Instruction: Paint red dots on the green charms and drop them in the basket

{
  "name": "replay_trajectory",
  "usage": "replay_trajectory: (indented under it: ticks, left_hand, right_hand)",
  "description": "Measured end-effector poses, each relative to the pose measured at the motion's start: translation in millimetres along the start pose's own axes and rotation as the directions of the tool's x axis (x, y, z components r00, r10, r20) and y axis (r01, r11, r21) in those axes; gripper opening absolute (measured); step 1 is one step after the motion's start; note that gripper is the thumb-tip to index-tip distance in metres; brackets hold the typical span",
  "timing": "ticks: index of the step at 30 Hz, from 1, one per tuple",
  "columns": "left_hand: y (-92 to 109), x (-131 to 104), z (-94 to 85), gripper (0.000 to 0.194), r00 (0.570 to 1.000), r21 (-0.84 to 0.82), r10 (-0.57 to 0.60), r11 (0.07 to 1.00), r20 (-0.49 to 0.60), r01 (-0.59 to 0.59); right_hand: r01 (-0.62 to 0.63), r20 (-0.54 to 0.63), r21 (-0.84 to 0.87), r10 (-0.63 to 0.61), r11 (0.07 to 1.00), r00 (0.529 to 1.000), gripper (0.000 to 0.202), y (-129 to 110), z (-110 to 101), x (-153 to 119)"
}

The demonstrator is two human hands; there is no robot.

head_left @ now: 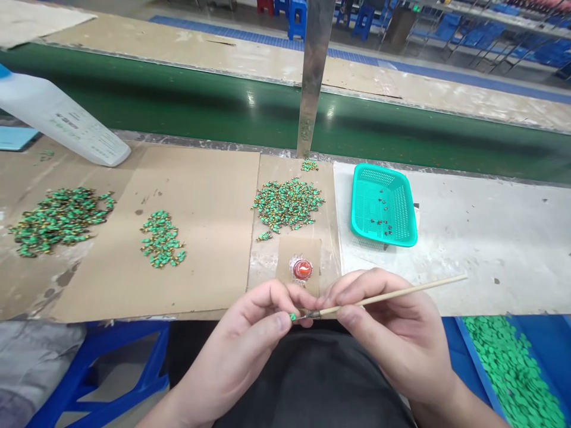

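Head view, and it's close work: your left hand pinches a tiny green piece between thumb and fingers, on your side of the red pot. Your right hand grips a wooden-handled tool, its thin tip pointed right at the piece; whether they touch, I can't tell.

Here's the danger! That piece is so small that one push too hard could pop it from your fingertips into your lap, and a slip could drive the tip into your thumb. Watch those knuckles too: the pot sits just beyond them, and a careless lift could knock it and smear red over its cardboard square. Past the pot lies a pile of green-and-gold pieces, likely to catch any splash. And that long handle juts out rightward of the pot; swing it forward and it might clip the teal basket.
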State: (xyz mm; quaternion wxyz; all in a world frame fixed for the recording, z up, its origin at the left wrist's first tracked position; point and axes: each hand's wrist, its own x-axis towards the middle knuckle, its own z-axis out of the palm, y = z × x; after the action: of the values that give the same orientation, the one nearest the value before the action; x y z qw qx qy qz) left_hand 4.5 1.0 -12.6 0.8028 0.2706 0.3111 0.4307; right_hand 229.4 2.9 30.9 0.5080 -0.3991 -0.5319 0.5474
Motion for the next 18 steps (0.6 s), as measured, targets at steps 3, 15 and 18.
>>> replay_trajectory:
  ticks: [3, 15, 18]
  left_hand:
    - [0.7, 0.2, 0.0, 0.019, 1.0, 0.011, 0.0, 1.0, -0.002, 0.0]
    - [1.6, -2.5, -2.1, 0.019, 1.0, 0.096, 0.019, 0.995, 0.003, -0.019]
    - [2.5, -4.7, -0.7, 0.02, 1.0, 0.133, 0.019, 0.991, -0.011, -0.018]
  right_hand:
    - [0.001, 0.005, -0.02, -0.001, 1.0, 1.0, 0.014, -0.8, 0.8, 0.9]
    - [0.08, 0.039, -0.149, -0.075, 0.986, 0.996, 0.018, -5.2, 1.8, 1.6]
    - [0.105, 0.07, -0.233, -0.091, 0.967, 0.993, 0.019, -9.3, 1.5, 2.9]
